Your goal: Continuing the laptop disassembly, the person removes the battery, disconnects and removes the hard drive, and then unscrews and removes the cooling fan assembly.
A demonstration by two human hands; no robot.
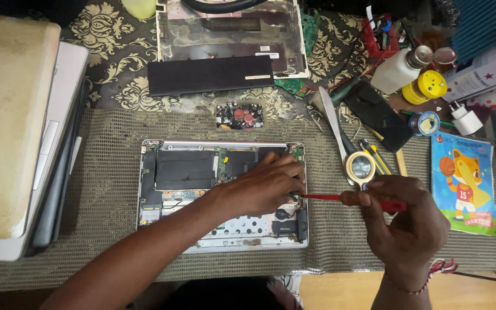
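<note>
On the mesh mat [340, 247] covering the worktop, the opened laptop chassis [223, 195] lies with its bottom cover already off, dark flat battery and green board bared, parts apparently still seated. The left hand [262, 186] presses curled fingers on the board's right edge, its grip holding nothing visible. The right hand [406, 221] closes around a red-handled screwdriver [354, 198], thin tip at the right edge.

We see an electronics repair bench: an opened silver laptop chassis [223, 195], a small round-capacitor circuit board [239, 116], and a red tool caddy [381, 35].
</note>
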